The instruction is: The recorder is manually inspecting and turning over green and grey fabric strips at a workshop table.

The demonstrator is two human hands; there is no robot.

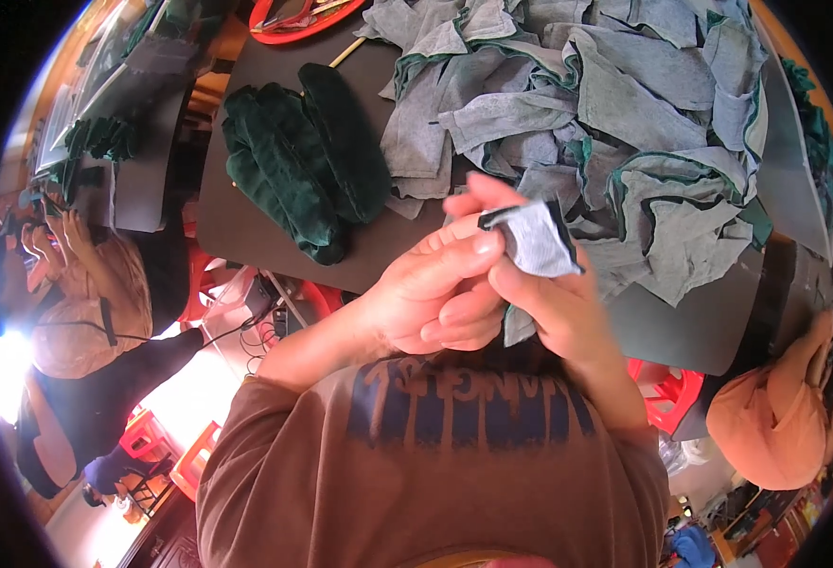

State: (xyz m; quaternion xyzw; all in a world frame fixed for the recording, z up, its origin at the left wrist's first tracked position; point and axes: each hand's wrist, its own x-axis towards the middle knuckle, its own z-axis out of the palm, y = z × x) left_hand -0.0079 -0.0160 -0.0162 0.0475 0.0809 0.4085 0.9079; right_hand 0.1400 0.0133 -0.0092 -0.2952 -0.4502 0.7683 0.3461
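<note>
Close in front of my chest, both hands are closed on a small fabric piece [536, 240], grey on the side that shows, with a dark green edge. My left hand [435, 295] pinches its left corner between thumb and fingers, the other fingers curled under. My right hand [557, 301] holds it from below and the right, thumb on the near edge and fingers behind. A grey cloth tail hangs below, between the hands. Just beyond lies a big heap of grey fabric pieces [639, 90] with green edges. To the left are stuffed-looking dark green velvety pieces [279, 161].
At the far left of the dark table [237, 237] stands a red tray [273, 38] with thin sticks in it. A light stick [348, 51] lies by the green pieces. Other people work at the left [76, 232] and right [767, 426]. A red stool [667, 393] stands at the right.
</note>
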